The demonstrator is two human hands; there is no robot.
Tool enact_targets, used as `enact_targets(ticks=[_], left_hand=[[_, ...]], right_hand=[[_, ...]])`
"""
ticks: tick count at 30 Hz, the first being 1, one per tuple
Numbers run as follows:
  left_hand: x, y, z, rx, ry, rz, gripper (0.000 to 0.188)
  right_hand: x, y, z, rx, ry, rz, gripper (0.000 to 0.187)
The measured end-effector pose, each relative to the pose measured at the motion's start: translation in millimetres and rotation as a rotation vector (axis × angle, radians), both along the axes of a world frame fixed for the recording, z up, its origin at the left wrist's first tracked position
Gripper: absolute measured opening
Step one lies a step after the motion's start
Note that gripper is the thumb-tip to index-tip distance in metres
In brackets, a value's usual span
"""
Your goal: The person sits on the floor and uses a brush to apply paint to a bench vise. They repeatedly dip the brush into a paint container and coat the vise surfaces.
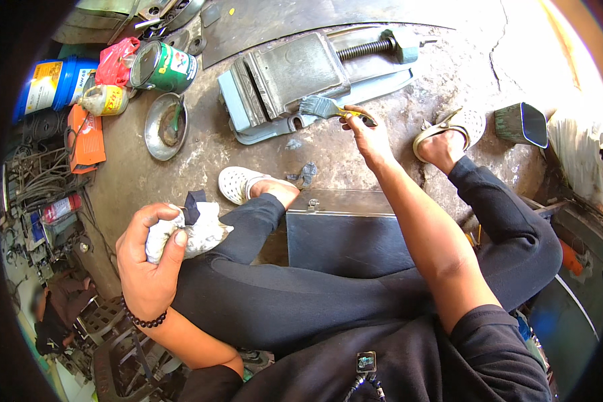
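My right hand [367,136] is closed round the yellow handle of a paintbrush [323,107]. Its bristles, coated grey-blue, are at the near side of a machine vise [295,70]. The vise lies on the floor, with a dark metal top, a light blue-grey painted base and a threaded screw [365,49] toward the far right. Above my left thigh, my left hand [151,251] grips a crumpled white rag [194,234] with a dark piece of cloth sticking up from it. A beaded bracelet circles that wrist.
Left of the vise stand a metal bowl [155,144] with a green-handled brush, a green paint can [174,69], a squat bottle [107,100], blue buckets [43,87] and an orange box [87,144]. A metal case [345,234] sits between my legs. A dark square container [516,124] stands right.
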State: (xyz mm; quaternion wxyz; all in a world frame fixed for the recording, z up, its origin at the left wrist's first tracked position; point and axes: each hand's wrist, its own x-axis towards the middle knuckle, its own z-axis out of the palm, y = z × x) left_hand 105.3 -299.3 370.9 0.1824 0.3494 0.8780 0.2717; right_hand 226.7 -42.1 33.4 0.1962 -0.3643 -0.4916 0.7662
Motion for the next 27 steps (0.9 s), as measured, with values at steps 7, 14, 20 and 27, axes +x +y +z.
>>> enact_targets(ticks=[7,14,20,27], left_hand=[[-1,-1,-1,0.01,-0.028,0.011,0.02],[-2,-3,-1,0.017,-0.028,0.005,0.021],[-3,-6,2,0.02,-0.033,-0.031,0.021],[-2,-9,3,0.042,-0.018,-0.039,0.021]], right_hand=[[-1,1,0,0.0,-0.011,-0.033,0.028],[14,24,-3,0.045,-0.057,-0.112,0.029],[43,51,8,0.14,-0.132,-0.188,0.033],[26,2,15,0.062,-0.052,0.088,0.03]])
